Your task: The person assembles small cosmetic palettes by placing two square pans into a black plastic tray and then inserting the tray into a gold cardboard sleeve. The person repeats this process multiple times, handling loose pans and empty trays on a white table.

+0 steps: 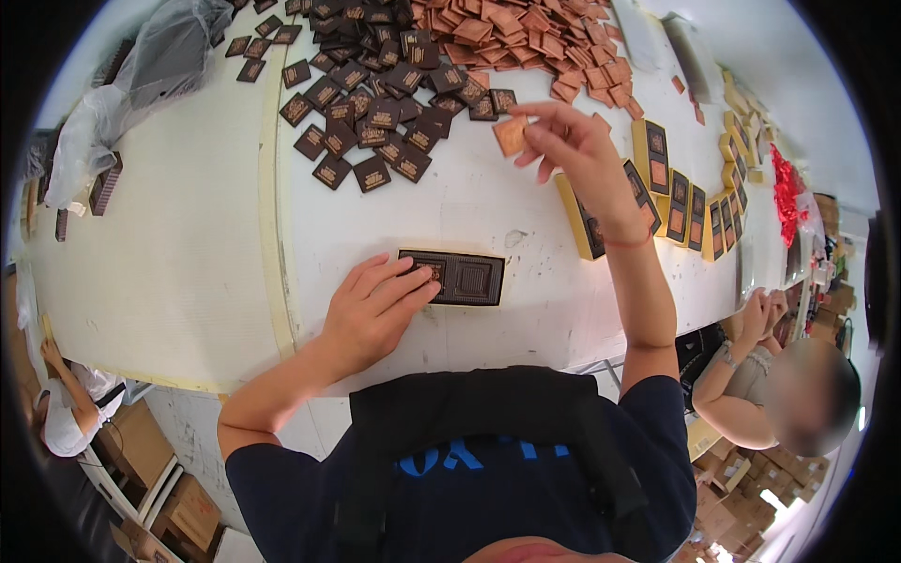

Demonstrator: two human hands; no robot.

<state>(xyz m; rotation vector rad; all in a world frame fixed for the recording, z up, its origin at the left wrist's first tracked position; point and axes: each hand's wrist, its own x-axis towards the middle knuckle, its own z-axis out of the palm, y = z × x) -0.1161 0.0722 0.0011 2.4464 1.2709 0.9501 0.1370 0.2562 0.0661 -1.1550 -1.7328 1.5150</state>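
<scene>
In front of me a small yellow-edged box point(500, 281) lies flat with a black two-compartment tray point(478, 280) in it. A dark square piece with gold print point(434, 270) fills its left compartment; the right compartment is bare. Across that left part rests my left hand point(371, 314), its fingers stretched out and partly covering the dark piece. Raised above the table to the right, my right hand point(568, 145) pinches a copper-coloured square piece point(511, 137) between thumb and fingers. Below the right hand, a filled box point(584, 220) is partly hidden by my forearm.
A heap of dark squares point(380, 117) lies ahead, beside a pile of copper squares point(526, 38). Several filled boxes point(678, 202) run in a curving row at right. Clear plastic wrap point(169, 66) covers things at far left. One person point(741, 385) sits at right, another point(80, 403) at left.
</scene>
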